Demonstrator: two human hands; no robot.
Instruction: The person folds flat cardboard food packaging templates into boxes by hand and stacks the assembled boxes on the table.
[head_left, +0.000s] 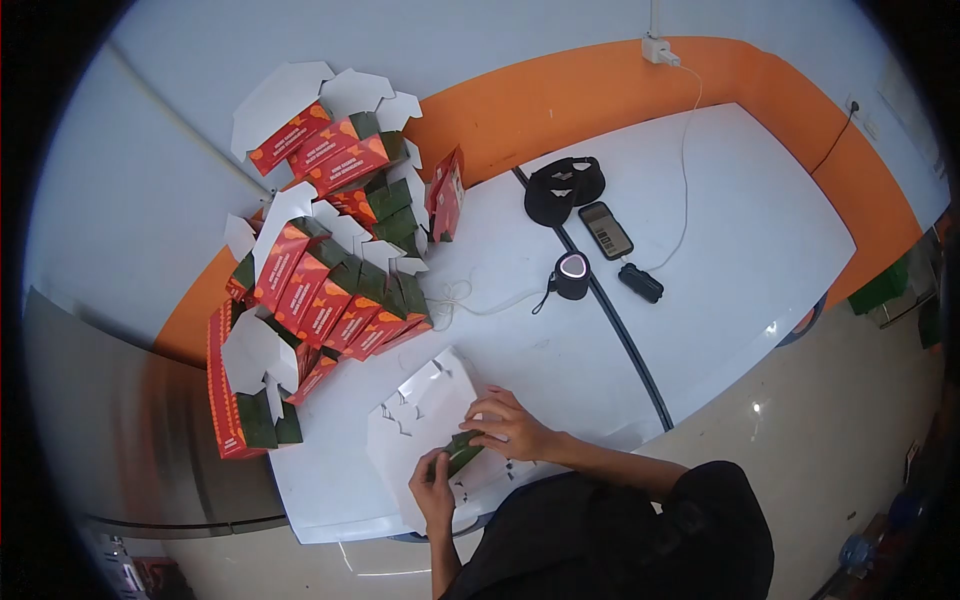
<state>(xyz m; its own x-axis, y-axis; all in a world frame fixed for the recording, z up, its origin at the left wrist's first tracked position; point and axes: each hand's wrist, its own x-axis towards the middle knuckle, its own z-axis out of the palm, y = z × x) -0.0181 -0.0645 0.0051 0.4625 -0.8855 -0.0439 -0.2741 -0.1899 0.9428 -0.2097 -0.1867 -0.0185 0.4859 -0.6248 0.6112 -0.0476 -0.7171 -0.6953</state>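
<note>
Nearest you, a partly unfolded carton (408, 450) lay white side up on the worktop (760, 240), under your hands. Your left hand (432, 487) had its grip pinched on the carton's green flap (462, 454); your right hand (508, 426) touched the flap's other end with bent fingers, though I could not tell whether that grip was closed. Farther off, to the left, red cartons (322, 308) were piled, white flaps open, contents hidden from view.
</note>
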